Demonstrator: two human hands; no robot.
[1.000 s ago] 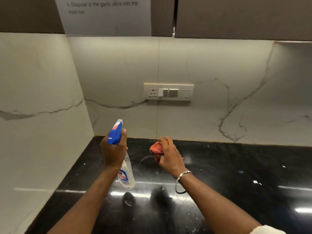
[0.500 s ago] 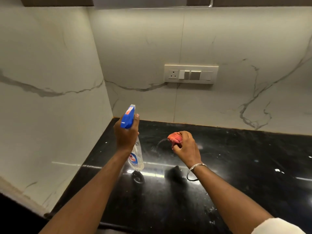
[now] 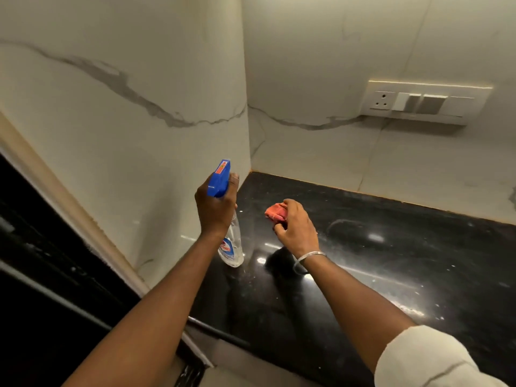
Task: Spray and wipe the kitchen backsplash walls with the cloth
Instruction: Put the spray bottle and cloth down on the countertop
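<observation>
Gripping spray bottle (image 3: 229,241) in left hand (image 3: 213,210) (raised) | right hand (image 3: 296,227) fingers bunch cloth (image 3: 276,212)

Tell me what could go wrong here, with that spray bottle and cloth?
1. Mist from the spray bottle in the left hand could drift onto the switch panel on the back wall; wet electrics are a hazard.
2. The cloth is bunched small in the right hand, so it may smear rather than wipe evenly.
3. Drips could run onto the black counter.
</observation>
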